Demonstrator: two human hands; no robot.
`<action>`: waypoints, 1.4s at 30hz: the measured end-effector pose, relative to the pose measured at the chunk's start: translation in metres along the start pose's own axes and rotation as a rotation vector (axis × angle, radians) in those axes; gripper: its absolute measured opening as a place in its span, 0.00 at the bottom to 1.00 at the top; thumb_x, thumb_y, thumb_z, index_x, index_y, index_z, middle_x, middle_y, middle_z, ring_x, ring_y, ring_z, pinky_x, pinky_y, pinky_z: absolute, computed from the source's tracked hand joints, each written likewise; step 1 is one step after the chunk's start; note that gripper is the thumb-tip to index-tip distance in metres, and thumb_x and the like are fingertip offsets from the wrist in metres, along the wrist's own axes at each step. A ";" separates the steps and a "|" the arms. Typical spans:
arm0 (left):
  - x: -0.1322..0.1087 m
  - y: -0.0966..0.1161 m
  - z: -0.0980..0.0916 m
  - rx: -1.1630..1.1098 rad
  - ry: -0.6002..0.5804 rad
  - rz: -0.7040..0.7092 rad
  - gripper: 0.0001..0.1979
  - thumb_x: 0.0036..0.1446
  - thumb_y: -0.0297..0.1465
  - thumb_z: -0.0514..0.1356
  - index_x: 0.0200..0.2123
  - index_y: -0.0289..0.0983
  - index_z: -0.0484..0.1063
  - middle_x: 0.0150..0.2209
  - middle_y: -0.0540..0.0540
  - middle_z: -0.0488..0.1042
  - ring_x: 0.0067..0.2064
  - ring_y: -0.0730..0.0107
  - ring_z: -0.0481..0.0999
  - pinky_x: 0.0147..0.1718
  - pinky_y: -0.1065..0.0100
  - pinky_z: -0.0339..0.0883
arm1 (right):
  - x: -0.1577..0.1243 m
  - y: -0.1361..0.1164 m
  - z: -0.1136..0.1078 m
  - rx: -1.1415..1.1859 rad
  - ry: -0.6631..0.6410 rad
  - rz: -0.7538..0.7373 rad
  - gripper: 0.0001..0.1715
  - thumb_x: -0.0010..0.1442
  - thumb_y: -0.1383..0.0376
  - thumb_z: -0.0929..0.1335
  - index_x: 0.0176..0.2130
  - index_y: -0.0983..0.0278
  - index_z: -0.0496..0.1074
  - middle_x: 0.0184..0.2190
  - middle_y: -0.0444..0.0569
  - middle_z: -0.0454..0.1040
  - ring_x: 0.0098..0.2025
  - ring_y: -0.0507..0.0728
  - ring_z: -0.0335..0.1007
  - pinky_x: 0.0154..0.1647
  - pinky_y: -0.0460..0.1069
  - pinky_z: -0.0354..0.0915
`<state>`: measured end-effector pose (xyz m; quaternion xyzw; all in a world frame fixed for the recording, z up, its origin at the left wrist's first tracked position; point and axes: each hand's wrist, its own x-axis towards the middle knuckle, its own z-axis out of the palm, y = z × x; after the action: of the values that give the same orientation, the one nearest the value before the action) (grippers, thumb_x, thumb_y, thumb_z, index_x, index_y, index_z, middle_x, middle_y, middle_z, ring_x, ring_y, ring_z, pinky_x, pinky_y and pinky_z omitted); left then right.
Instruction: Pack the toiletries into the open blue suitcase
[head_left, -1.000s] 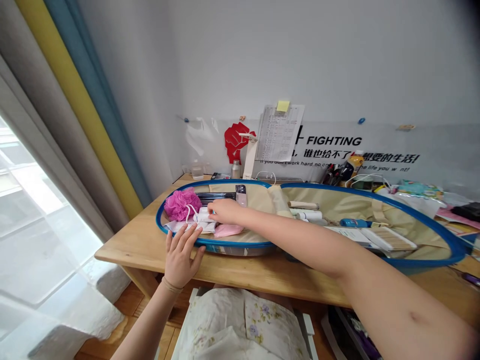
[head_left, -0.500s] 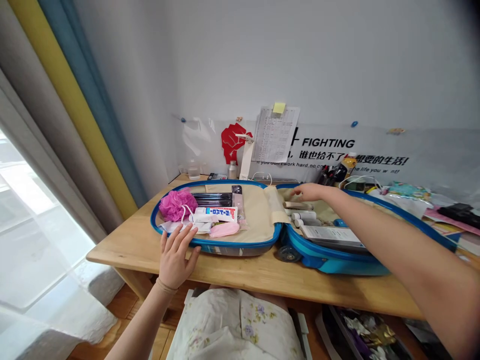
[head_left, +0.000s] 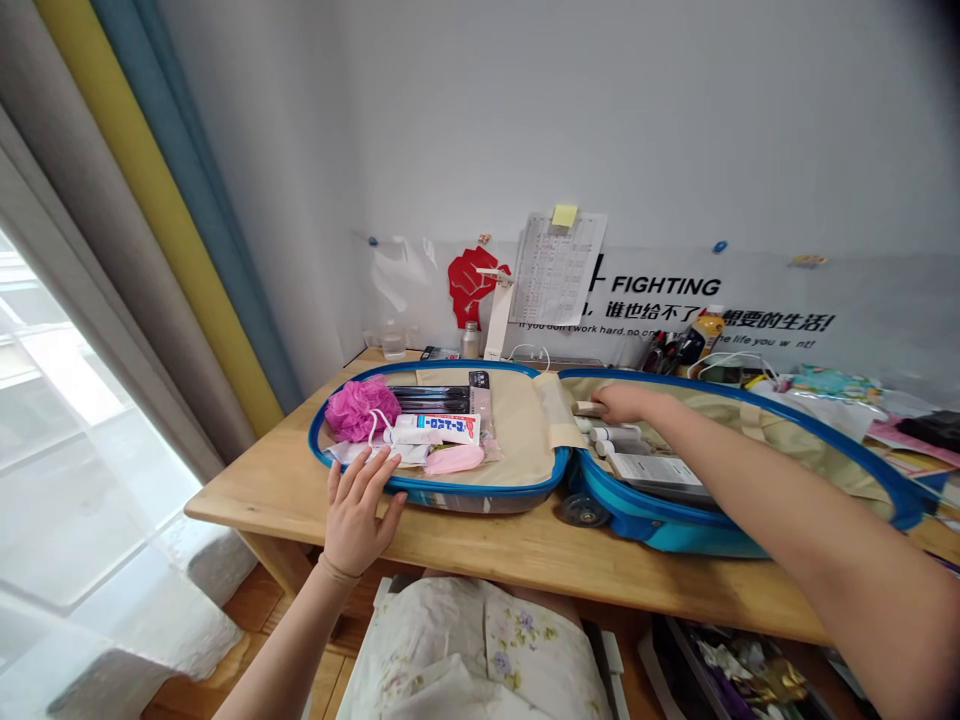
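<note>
Two hands showed, head view: L hand (head_left: pixel 361 512) spread wide, fingertips over near edge of open suitcase (head_left: pixel 523 440), nr white tube (head_left: pixel 439 430) & pink pouf (head_left: pixel 361 407); R hand (head_left: pixel 621 404) at pale item (head_left: pixel 587 408) in suitcase's R half, grip hidden, couldn't tell if closed; white cylinders (head_left: pixel 617 433) lay just beside.

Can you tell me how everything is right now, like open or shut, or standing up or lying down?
Suitcase: open, halves side by side
Printed squeeze tube: lying down
Pink bath puff: fluffed out
Left hand: open, by the suitcase's near rim
Right hand: fingers at the pale stick, grip unclear
Curtain: hanging in folds
Printed sheet: up on the wall
</note>
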<state>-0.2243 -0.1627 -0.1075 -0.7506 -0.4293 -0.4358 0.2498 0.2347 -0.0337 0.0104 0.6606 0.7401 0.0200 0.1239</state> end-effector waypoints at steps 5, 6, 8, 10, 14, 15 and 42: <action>0.000 0.001 -0.001 0.000 -0.003 -0.001 0.25 0.62 0.32 0.55 0.63 0.41 0.61 0.56 0.42 0.73 0.62 0.57 0.65 0.66 0.53 0.40 | -0.016 0.009 -0.031 0.060 0.126 0.083 0.18 0.55 0.62 0.68 0.45 0.66 0.74 0.41 0.62 0.77 0.38 0.61 0.73 0.34 0.50 0.61; 0.000 0.001 -0.001 -0.001 -0.004 -0.003 0.25 0.62 0.32 0.55 0.63 0.41 0.62 0.56 0.42 0.73 0.62 0.57 0.65 0.66 0.53 0.40 | -0.019 0.008 -0.040 0.095 0.184 0.111 0.21 0.58 0.61 0.66 0.49 0.67 0.72 0.43 0.64 0.77 0.39 0.61 0.73 0.34 0.50 0.62; 0.000 0.001 -0.001 -0.003 -0.008 -0.007 0.25 0.62 0.32 0.55 0.63 0.41 0.61 0.56 0.42 0.73 0.62 0.57 0.66 0.66 0.52 0.40 | -0.025 -0.003 -0.060 0.196 0.303 0.160 0.26 0.64 0.58 0.60 0.57 0.67 0.65 0.45 0.62 0.76 0.38 0.60 0.74 0.34 0.50 0.63; 0.000 0.001 -0.001 -0.005 -0.010 -0.013 0.25 0.62 0.32 0.55 0.63 0.41 0.61 0.56 0.42 0.73 0.62 0.57 0.66 0.66 0.52 0.40 | -0.028 -0.028 -0.078 0.291 0.343 0.121 0.28 0.66 0.57 0.57 0.62 0.64 0.60 0.45 0.57 0.77 0.35 0.57 0.74 0.35 0.49 0.64; 0.000 0.001 -0.001 -0.009 -0.008 -0.014 0.26 0.62 0.32 0.56 0.64 0.42 0.60 0.57 0.42 0.72 0.62 0.56 0.65 0.66 0.52 0.40 | -0.019 -0.113 -0.094 0.218 0.209 -0.207 0.24 0.64 0.56 0.62 0.56 0.63 0.67 0.50 0.55 0.76 0.45 0.59 0.74 0.42 0.49 0.65; 0.000 0.001 -0.001 -0.010 -0.011 -0.012 0.26 0.62 0.32 0.56 0.64 0.42 0.60 0.57 0.42 0.72 0.62 0.57 0.65 0.66 0.53 0.40 | -0.014 -0.136 -0.093 0.207 0.192 -0.247 0.23 0.62 0.56 0.64 0.54 0.62 0.69 0.51 0.54 0.75 0.48 0.60 0.73 0.43 0.49 0.65; 0.000 0.000 -0.001 0.001 -0.021 -0.011 0.24 0.62 0.32 0.55 0.62 0.41 0.62 0.56 0.42 0.73 0.61 0.56 0.66 0.66 0.52 0.40 | 0.019 -0.101 -0.096 0.548 0.245 -0.188 0.22 0.67 0.65 0.57 0.55 0.65 0.70 0.50 0.53 0.76 0.42 0.51 0.75 0.48 0.47 0.69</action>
<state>-0.2248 -0.1639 -0.1069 -0.7527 -0.4362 -0.4290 0.2431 0.1140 -0.0154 0.0813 0.5908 0.7852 -0.1121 -0.1476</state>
